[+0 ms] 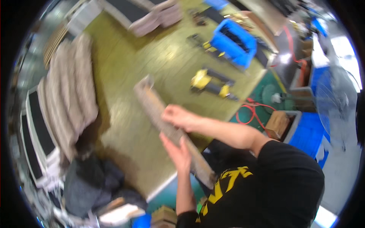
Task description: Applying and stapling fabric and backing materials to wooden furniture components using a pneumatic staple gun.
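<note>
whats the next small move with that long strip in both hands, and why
Probably lower the long strip flat onto the bare part of the yellow-green worktable. Both the left hand and right hand hold it tilted in the air above the table's near edge, and the picture is motion-blurred, so this is only a guess.

Grey-brown board (pixel 167 125), yellow-black tool (pixel 211 84), blue bin (pixel 232 41)
</note>
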`<action>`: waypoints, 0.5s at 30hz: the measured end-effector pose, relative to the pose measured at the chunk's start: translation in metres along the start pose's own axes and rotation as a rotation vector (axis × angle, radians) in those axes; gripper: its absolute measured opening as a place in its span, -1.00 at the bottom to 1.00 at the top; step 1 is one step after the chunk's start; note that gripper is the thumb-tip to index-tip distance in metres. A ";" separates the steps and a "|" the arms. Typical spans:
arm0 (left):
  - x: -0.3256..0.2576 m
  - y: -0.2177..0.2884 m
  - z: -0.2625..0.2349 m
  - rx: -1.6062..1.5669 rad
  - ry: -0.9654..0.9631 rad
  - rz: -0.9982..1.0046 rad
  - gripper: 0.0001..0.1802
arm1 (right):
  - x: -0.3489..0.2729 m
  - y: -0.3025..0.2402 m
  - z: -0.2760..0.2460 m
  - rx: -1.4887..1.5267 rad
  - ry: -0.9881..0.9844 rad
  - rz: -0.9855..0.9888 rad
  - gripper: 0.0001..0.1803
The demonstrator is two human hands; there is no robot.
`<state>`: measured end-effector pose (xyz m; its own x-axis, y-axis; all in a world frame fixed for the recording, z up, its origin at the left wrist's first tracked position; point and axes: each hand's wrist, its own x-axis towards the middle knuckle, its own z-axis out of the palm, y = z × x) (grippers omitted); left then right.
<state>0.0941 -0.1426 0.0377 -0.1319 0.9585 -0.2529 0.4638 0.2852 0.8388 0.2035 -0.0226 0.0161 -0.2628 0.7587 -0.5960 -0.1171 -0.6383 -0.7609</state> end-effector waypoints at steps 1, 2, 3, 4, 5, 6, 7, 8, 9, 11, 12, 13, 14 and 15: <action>0.001 -0.003 0.003 -0.007 0.006 0.029 -0.06 | -0.002 -0.014 0.008 -0.031 0.062 0.000 -0.74; 0.002 0.001 0.009 -0.025 -0.008 0.024 -0.05 | 0.007 -0.012 0.006 -0.065 0.138 -0.110 -0.74; 0.003 0.005 0.012 -0.050 -0.023 0.027 -0.05 | 0.017 -0.011 0.007 -0.099 0.220 -0.226 -0.72; 0.001 0.006 0.007 -0.024 0.005 -0.006 -0.05 | 0.021 -0.018 0.015 -0.193 0.259 -0.238 -0.66; 0.000 0.007 0.002 -0.037 -0.018 -0.034 -0.03 | 0.025 -0.025 0.022 -0.288 0.301 -0.257 -0.60; -0.003 0.007 -0.001 -0.056 -0.050 -0.054 -0.01 | 0.027 -0.030 0.033 -0.341 0.364 -0.373 -0.58; -0.005 0.006 -0.002 -0.043 -0.038 -0.070 -0.01 | 0.034 -0.027 0.036 -0.332 0.344 -0.363 -0.58; -0.006 0.003 -0.002 -0.101 -0.052 -0.070 0.01 | 0.041 -0.026 0.037 -0.415 0.354 -0.362 -0.59; -0.005 0.001 -0.002 -0.161 -0.063 -0.064 0.03 | 0.046 -0.026 0.040 -0.498 0.365 -0.367 -0.60; 0.010 -0.003 -0.003 -0.204 -0.047 -0.101 -0.07 | 0.048 -0.023 0.038 -0.444 0.342 -0.365 -0.60; 0.035 0.005 -0.006 -0.532 -0.036 -0.234 -0.17 | 0.051 -0.020 0.034 -0.447 0.343 -0.438 -0.61; 0.061 0.011 -0.011 -0.857 -0.017 -0.367 -0.25 | 0.052 -0.017 0.033 -0.446 0.339 -0.510 -0.62; 0.086 0.013 -0.017 -0.927 -0.058 -0.340 -0.27 | 0.051 -0.013 0.033 -0.441 0.333 -0.501 -0.62; 0.115 0.013 -0.019 -1.001 -0.103 -0.307 -0.27 | 0.052 -0.011 0.031 -0.454 0.335 -0.495 -0.63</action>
<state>0.0685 -0.0284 0.0287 -0.0242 0.8521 -0.5228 -0.5185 0.4364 0.7353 0.1612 0.0202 0.0017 0.0320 0.9885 -0.1476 0.2796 -0.1506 -0.9482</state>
